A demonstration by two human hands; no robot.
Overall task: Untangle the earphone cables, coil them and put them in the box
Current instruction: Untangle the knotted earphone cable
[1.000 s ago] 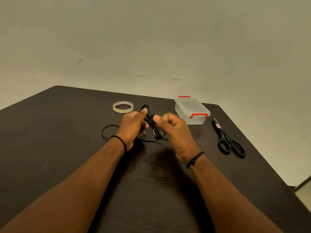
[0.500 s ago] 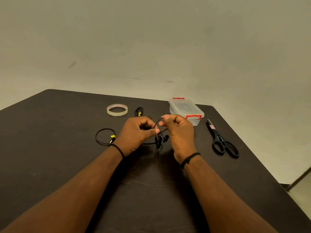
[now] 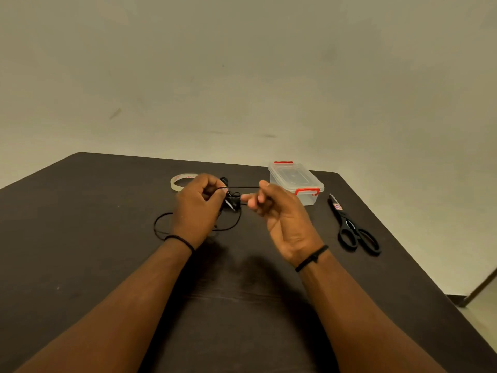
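A black earphone cable (image 3: 233,203) is bunched in a tangle between my hands above the dark table (image 3: 80,265). My left hand (image 3: 197,208) grips the tangle, fingers curled round it. My right hand (image 3: 271,208) pinches a strand that runs taut and level from the left hand's fingers. Loose loops of the cable hang down and lie on the table under and left of my left hand. The clear plastic box (image 3: 295,184) with red clips stands lidded behind my right hand.
A roll of clear tape (image 3: 178,181) lies behind my left hand, partly hidden by it. Black scissors (image 3: 352,230) lie to the right of the box, near the table's right edge. A bare wall rises behind the table.
My hands have moved apart, drawing one strand out straight between them. The right hand has turned palm-up and shifted right; the cable loops on the table have shifted.
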